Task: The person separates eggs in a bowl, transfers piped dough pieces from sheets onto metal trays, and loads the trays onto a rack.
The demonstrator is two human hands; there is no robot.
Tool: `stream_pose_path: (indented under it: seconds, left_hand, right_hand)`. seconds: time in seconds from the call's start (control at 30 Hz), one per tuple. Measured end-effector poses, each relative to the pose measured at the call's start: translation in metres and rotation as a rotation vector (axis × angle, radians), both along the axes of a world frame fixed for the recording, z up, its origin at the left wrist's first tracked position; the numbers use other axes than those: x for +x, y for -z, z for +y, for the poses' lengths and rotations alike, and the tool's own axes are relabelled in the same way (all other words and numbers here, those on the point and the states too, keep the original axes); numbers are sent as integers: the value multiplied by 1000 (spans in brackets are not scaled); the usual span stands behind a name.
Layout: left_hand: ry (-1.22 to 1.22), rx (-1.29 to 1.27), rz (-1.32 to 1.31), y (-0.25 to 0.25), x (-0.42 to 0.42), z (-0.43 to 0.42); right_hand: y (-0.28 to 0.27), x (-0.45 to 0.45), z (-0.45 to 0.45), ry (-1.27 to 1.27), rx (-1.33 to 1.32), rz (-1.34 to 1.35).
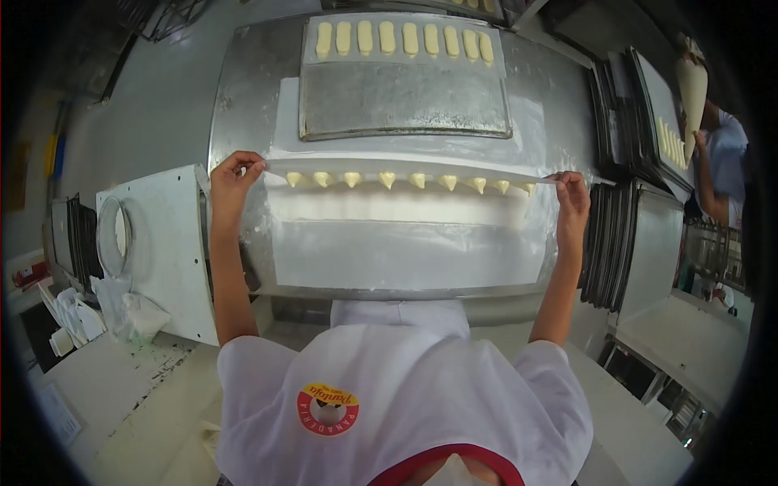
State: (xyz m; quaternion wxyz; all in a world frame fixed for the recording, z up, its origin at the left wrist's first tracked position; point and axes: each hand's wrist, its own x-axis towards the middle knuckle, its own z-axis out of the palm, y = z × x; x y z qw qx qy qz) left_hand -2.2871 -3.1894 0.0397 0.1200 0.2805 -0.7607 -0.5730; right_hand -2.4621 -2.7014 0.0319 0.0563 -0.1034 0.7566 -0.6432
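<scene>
My left hand (241, 165) pinches the left corner of a strip of baking paper (340, 167), and my right hand (573, 188) pinches its right corner. The paper is stretched between them, its far edge raised. A row of pale yellow piped batter (386, 179) hangs along it, with pointed ends showing; the rest of each piece is hidden by the paper. Below lies a white paper sheet (405, 255) on the metal table. Beyond my hands stands a baking tray (405, 101), where batter fingers (387, 37) lie in a row on paper along the far side.
Stacked trays (609, 243) stand at the right of the table (255, 89). Farther right, another person (723, 154) holds a piping bag (693, 89) over a tray of piped strips (669, 144). On my left is a white board-like panel (158, 255) with a round opening.
</scene>
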Motion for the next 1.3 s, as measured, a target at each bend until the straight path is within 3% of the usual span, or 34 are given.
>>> stream_pose_path:
  seconds: [0.17, 0.33, 0.4, 0.47, 0.6, 0.67, 0.8, 0.9, 1.0, 1.17, 1.23, 1.3]
  left_hand:
    - [78, -119, 15, 31, 38, 10]
    - [82, -263, 21, 96, 77, 17]
    - [29, -283, -132, 90, 80, 32]
    - [-278, 162, 40, 104, 83, 38]
    - [-312, 225, -149, 99, 76, 42]
    - [-189, 27, -243, 89, 70, 51]
    - [-148, -4, -242, 102, 71, 44]
    - [-190, 23, -254, 112, 67, 38]
    - [-143, -135, -137, 113, 61, 35]
    - [-113, -270, -220, 90, 42, 31]
    - [-115, -254, -232, 98, 29, 28]
    - [-125, -244, -236, 102, 26, 23]
  right_hand:
    - [29, 38, 4, 112, 115, 110]
    - [87, 80, 14, 137, 260, -90]
    - [90, 88, 9, 166, 280, -123]
    - [87, 90, 2, 368, 150, -205]
    - [84, 86, -14, 484, 385, -267]
    - [91, 87, -9, 378, 279, -292]
    - [88, 83, -7, 407, 160, -372]
    - [105, 65, -5, 426, 234, -361]
    - [107, 63, -3, 422, 316, -324]
    - [101, 45, -15, 391, 362, -233]
    - [85, 36, -29, 373, 462, -241]
    - [99, 31, -20, 343, 397, -199]
